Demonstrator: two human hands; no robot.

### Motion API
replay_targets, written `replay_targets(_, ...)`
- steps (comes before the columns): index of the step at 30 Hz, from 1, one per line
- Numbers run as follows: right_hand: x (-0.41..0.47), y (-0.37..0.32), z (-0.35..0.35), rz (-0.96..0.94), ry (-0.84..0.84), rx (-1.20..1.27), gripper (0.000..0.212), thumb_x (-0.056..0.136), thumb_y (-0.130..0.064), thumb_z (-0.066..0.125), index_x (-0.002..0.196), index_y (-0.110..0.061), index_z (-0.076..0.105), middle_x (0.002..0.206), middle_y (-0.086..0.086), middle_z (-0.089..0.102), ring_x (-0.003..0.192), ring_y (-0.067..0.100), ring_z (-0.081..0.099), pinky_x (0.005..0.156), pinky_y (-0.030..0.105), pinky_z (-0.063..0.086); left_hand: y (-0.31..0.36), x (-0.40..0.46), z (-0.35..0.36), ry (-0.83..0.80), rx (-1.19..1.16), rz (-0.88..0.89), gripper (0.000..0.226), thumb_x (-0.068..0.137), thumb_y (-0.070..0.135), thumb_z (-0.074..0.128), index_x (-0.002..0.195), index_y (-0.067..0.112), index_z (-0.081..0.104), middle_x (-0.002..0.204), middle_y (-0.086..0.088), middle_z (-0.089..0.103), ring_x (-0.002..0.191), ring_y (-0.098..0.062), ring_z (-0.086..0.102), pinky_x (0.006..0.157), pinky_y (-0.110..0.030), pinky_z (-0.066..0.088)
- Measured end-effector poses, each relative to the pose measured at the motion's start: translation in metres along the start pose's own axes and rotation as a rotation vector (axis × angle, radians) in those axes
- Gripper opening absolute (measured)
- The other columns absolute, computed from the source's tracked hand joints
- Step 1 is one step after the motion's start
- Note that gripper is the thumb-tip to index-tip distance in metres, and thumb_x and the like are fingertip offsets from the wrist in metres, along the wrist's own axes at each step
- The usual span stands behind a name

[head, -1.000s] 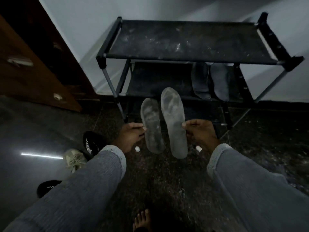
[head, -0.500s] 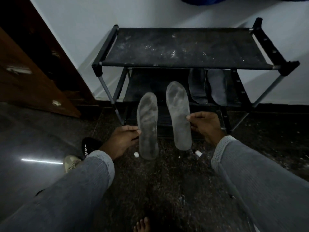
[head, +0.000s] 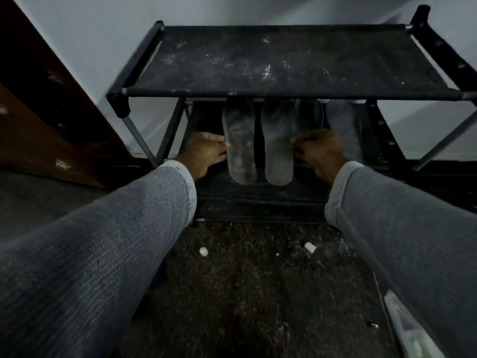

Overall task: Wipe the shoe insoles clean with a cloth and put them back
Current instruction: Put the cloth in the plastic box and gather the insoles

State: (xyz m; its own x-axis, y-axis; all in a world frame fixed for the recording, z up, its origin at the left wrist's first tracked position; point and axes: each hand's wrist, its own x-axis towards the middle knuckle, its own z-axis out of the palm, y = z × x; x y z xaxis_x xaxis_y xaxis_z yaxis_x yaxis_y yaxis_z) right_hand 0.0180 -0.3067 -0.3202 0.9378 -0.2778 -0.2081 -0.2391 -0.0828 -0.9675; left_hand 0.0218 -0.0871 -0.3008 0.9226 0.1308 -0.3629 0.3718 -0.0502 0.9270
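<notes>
In the head view, we look down along two grey-sleeved arms toward a dusty black shoe rack (head: 284,91) against a pale wall. Our left hand (head: 205,153), at about ten o'clock from the frame's centre, pinches the outer edge of the left insole (head: 240,146). Our right hand (head: 320,151), at about one o'clock, curls its fingers round the edge of the right insole (head: 277,148). Both insoles stand side by side, apart, toes tucked under the top shelf and heels pointing at six o'clock.

A second ago we held these two insoles up in open air, in front of the rack. Now they are carried forward into the middle tier, and we lean in closer. Two more insoles (head: 340,130) lie just beyond our right hand, at two o'clock, partly hidden by it.

We judge this to be the putting-back step, nearly finished for this pair. Both insoles look grey and streaked, though we cannot tell dirt from wear in this dim light. No cloth is in view. Two small white objects (head: 309,247) lie on the speckled floor at six o'clock.
</notes>
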Motion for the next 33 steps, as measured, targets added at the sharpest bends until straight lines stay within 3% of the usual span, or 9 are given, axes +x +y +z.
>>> replay_targets(5,0.045,0.001,0.007,-0.042,0.029,-0.288,0.022,0.083,-0.016,0.067,0.1,-0.003,0.066,0.086,0.01,0.062,0.083,0.026,0.065,0.078,0.037,0.057,0.004,0.032,0.009,0.003,0.074,0.028,0.018,0.093,0.001,0.059,0.111,-0.003,0.056,0.107,-0.01,0.058,0.104,-0.018,0.056,0.09,-0.027,0.048)
replay_targets(7,0.064,0.002,0.01,-0.005,0.019,-0.28,0.037,0.078,-0.016,0.066,0.112,-0.002,0.063,0.097,0.01,0.061,0.099,0.033,0.064,0.086,0.046,0.055,0.004,0.043,0.009,-0.013,0.092,0.023,0.004,0.093,0.0,0.057,0.095,0.003,0.057,0.1,-0.006,0.06,0.102,-0.017,0.056,0.089,-0.026,0.047)
replay_targets(9,0.076,0.004,0.016,0.011,0.034,-0.355,0.043,0.083,-0.023,0.064,0.122,-0.005,0.057,0.107,0.011,0.059,0.104,0.03,0.061,0.081,0.033,0.054,0.002,0.054,0.009,-0.021,0.089,0.026,0.016,0.094,-0.002,0.056,0.082,0.01,0.052,0.088,-0.002,0.058,0.096,-0.014,0.056,0.088,-0.026,0.047)
replay_targets(11,0.085,0.009,0.02,0.011,0.085,-0.428,0.049,0.09,-0.036,0.059,0.13,-0.011,0.049,0.12,0.009,0.056,0.111,0.025,0.056,0.078,0.022,0.041,-0.001,0.062,0.006,-0.03,0.087,0.03,0.017,0.093,-0.001,0.057,0.081,0.009,0.052,0.086,-0.001,0.057,0.088,-0.011,0.057,0.086,-0.026,0.049)
replay_targets(14,0.104,0.021,0.02,-0.007,0.048,-0.451,0.062,0.072,-0.044,0.065,0.126,-0.016,0.052,0.121,0.009,0.059,0.108,0.025,0.059,0.085,0.029,0.046,-0.006,0.07,0.005,-0.026,0.105,0.033,0.011,0.092,0.003,0.06,0.084,0.009,0.055,0.088,-0.002,0.059,0.088,-0.011,0.058,0.071,-0.018,0.05)
replay_targets(16,0.101,0.023,0.021,0.001,0.047,-0.372,0.071,0.06,-0.039,0.067,0.125,-0.012,0.054,0.121,0.013,0.061,0.108,0.03,0.06,0.093,0.037,0.05,-0.009,0.074,0.006,-0.016,0.095,0.031,0.004,0.091,0.004,0.062,0.095,0.005,0.06,0.096,-0.006,0.062,0.096,-0.015,0.059,0.063,-0.015,0.048)
replay_targets(19,0.096,0.026,0.022,0.004,0.098,-0.387,0.065,0.079,-0.043,0.064,0.133,-0.011,0.047,0.133,0.013,0.053,0.12,0.031,0.053,0.1,0.033,0.043,-0.016,0.074,0.007,0.008,0.057,0.032,0.03,0.091,0.005,0.063,0.119,-0.004,0.057,0.108,-0.011,0.06,0.102,-0.018,0.058,0.063,-0.014,0.049)
replay_targets(29,0.099,0.044,0.014,0.019,0.064,-0.28,0.074,0.031,-0.054,0.073,0.094,-0.017,0.066,0.097,0.006,0.07,0.089,0.028,0.069,0.077,0.043,0.059,-0.015,0.069,-0.001,-0.036,0.099,-0.009,0.033,0.09,0.018,0.068,0.114,0.002,0.05,0.086,-0.004,0.063,0.075,-0.007,0.062,0.061,-0.017,0.054)
replay_targets(33,0.079,0.031,0.017,-0.022,0.074,-0.462,0.034,0.068,-0.037,0.078,0.086,-0.01,0.068,0.085,0.006,0.07,0.081,0.023,0.068,0.073,0.032,0.056,-0.016,0.068,-0.003,-0.064,0.134,-0.019,0.018,0.089,0.014,0.068,0.096,0.004,0.055,0.085,-0.005,0.064,0.074,-0.008,0.063,0.062,-0.017,0.054)
